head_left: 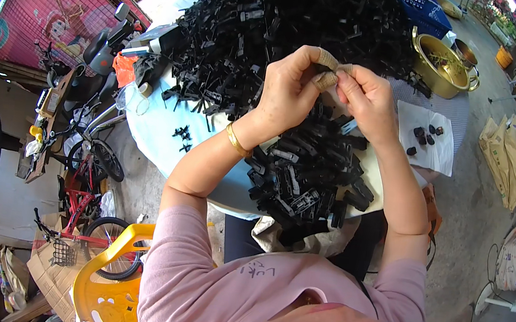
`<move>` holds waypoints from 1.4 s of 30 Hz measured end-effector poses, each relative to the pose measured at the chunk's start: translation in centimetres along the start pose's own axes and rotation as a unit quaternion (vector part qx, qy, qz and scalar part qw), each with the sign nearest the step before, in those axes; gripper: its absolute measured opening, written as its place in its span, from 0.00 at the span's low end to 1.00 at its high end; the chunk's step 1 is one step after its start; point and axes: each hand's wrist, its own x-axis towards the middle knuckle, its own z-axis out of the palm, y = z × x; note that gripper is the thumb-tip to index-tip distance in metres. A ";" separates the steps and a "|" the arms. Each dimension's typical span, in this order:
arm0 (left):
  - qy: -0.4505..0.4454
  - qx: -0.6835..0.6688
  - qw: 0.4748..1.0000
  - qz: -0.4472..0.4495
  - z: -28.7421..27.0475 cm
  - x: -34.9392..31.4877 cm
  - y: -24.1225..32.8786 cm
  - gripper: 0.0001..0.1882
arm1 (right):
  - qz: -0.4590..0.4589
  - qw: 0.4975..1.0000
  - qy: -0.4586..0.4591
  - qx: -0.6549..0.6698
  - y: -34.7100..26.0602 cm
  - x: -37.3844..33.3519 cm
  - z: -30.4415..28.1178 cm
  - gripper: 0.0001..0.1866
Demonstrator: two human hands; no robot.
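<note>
Around the round table [157, 131] a great heap of black plastic parts [288, 28] fills the far half, and a second, flatter pile of black clips [307, 180] lies along the near edge, just under the forearms. Right of the heap stands a brass-coloured pot [443, 68]; nearer, a white cloth [430, 138] carries a few small dark pieces [424, 136]. A few loose black bits [182, 133] lie on the bare pale tabletop to the left. Beyond the table on that side are a red bicycle [80, 199], a yellow plastic chair [108, 284] and a pink printed screen [53, 10]; sacks [506, 158] lie on the floor to the right.

Above the near pile the left hand [290, 90] and right hand [370, 101] meet, fingertips pinched together around a small part [338, 70] held between them. Tan tape wraps the left thumb and forefinger. Both hands are closed narrow on that part, which is almost wholly covered by the fingers, so its long axis and the way it points cannot be told. A gold bangle [238, 140] sits on the left wrist.
</note>
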 end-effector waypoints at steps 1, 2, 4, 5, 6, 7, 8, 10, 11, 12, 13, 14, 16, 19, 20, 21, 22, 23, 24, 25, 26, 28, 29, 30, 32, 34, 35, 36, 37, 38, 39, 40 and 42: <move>0.040 0.023 0.996 0.077 0.1 -0.1 0.0 0.08 | -0.017 1.000 0.002 -0.014 -0.1 0.0 0.1 0.09; 0.041 0.024 0.996 0.070 0.1 -0.2 0.0 0.08 | -0.012 1.000 -0.001 -0.011 0.0 -0.1 0.2 0.09; 0.021 0.034 0.997 0.073 -0.3 -0.1 0.1 0.09 | -0.049 0.998 -0.004 -0.026 0.3 0.1 0.1 0.09; 0.007 0.027 0.997 0.071 -0.7 0.0 0.3 0.11 | -0.049 0.999 -0.018 0.011 0.4 0.3 -0.1 0.09; 0.008 0.028 0.997 0.068 -1.0 0.0 0.7 0.11 | -0.046 0.999 -0.020 0.013 0.7 0.6 -0.3 0.09; -0.013 -0.014 1.000 0.003 -1.5 0.0 1.1 0.13 | -0.054 0.998 -0.012 0.020 1.0 0.9 -0.5 0.09; -0.033 -0.055 0.996 -0.063 -2.0 0.0 1.6 0.16 | -0.061 0.998 -0.005 0.028 1.3 1.2 -0.7 0.09; -0.027 -0.041 0.997 -0.057 -3.1 -0.1 1.9 0.17 | -0.065 0.998 0.003 0.014 2.7 1.8 -0.7 0.09; -0.056 0.001 0.997 -0.053 -3.6 -0.4 2.1 0.19 | -0.059 0.989 -0.004 -0.137 3.0 1.8 -0.7 0.10; -0.086 0.044 0.994 -0.048 -4.1 -0.7 2.3 0.20 | -0.052 0.958 -0.011 -0.284 3.6 2.0 -0.5 0.12; -0.118 0.082 0.989 -0.035 -4.1 -1.0 2.7 0.22 | -0.044 0.963 -0.015 -0.267 4.3 2.3 0.3 0.13; -0.151 0.119 0.981 -0.021 -4.1 -1.5 3.2 0.24 | -0.050 0.944 -0.038 -0.325 4.7 2.4 0.7 0.14; -0.183 0.072 0.977 -0.081 -3.4 -2.2 3.8 0.29 | -0.065 0.937 -0.084 -0.332 6.5 2.6 1.5 0.16; -0.200 0.067 0.975 -0.072 -3.4 -2.4 3.8 0.30 | 0.008 0.951 -0.139 -0.277 9.0 3.3 1.8 0.14; -0.211 0.048 0.974 -0.061 -3.6 -2.5 3.0 0.28 | 0.047 0.955 -0.172 -0.238 9.4 3.4 1.7 0.14; -0.219 0.030 0.974 -0.055 -4.0 -2.9 2.0 0.26 | 0.089 0.941 -0.161 -0.283 7.7 3.6 2.4 0.14; -0.217 0.030 0.974 -0.054 -4.4 -3.0 1.4 0.26 | 0.088 0.941 -0.163 -0.284 7.0 3.6 2.2 0.14; -0.162 -0.026 0.982 -0.098 -4.8 -3.1 0.8 0.23 | 0.067 0.943 -0.156 -0.287 6.6 3.5 1.9 0.13; -0.109 -0.085 0.981 -0.139 -5.1 -3.0 0.1 0.19 | 0.047 0.944 -0.146 -0.291 6.3 3.5 1.3 0.12; -0.057 -0.084 0.982 -0.161 -5.6 -3.0 -0.4 0.14 | 0.089 0.965 -0.125 -0.212 5.6 3.5 1.2 0.10; -0.030 -0.089 0.982 -0.164 -6.4 -3.1 -1.0 0.12 | 0.102 0.971 -0.126 -0.175 4.6 3.4 0.7 0.09; -0.047 -0.036 0.976 -0.209 -7.8 -2.9 -0.6 0.12 | 0.112 0.975 -0.162 -0.102 3.6 3.4 0.0 0.08; -0.075 0.006 0.970 -0.230 -8.1 -2.9 -0.3 0.10 | 0.114 0.974 -0.166 -0.103 3.1 3.1 0.1 0.08; -0.071 0.006 0.970 -0.233 -8.1 -3.0 0.0 0.10 | 0.114 0.966 -0.214 -0.085 2.8 2.9 0.3 0.08; -0.101 0.107 0.955 -0.256 -7.7 -3.3 0.3 0.07 | 0.114 0.955 -0.265 -0.067 2.9 2.6 0.7 0.07; -0.064 0.109 0.962 -0.240 -7.2 -3.4 -0.1 0.08 | 0.064 0.953 -0.282 -0.091 3.2 2.3 0.9 0.10; -0.017 0.206 0.969 -0.137 -6.7 -3.2 -0.1 0.09 | 0.047 0.959 -0.264 -0.085 3.3 2.3 1.1 0.09; 0.029 0.299 0.953 -0.030 -6.3 -3.0 -0.1 0.10 | 0.047 0.959 -0.266 -0.086 3.3 2.3 1.2 0.09; 0.025 0.294 0.955 -0.039 -5.7 -3.1 -1.1 0.12 | 0.064 0.962 -0.256 -0.066 3.3 2.3 1.3 0.08; 0.004 0.323 0.946 0.011 -5.3 -3.0 -2.0 0.13 | 0.080 0.965 -0.246 -0.047 3.2 2.3 1.4 0.08; 0.003 0.354 0.935 0.021 -4.8 -2.9 -2.5 0.13 | 0.080 0.964 -0.248 -0.047 3.0 2.2 1.6 0.08; 0.001 0.384 0.923 0.030 -4.6 -2.9 -2.9 0.13 | 0.074 0.954 -0.279 -0.081 2.6 2.1 2.0 0.07; -0.017 0.401 0.916 0.007 -4.6 -2.4 -3.2 0.13 | 0.070 0.942 -0.308 -0.116 2.6 2.0 2.1 0.07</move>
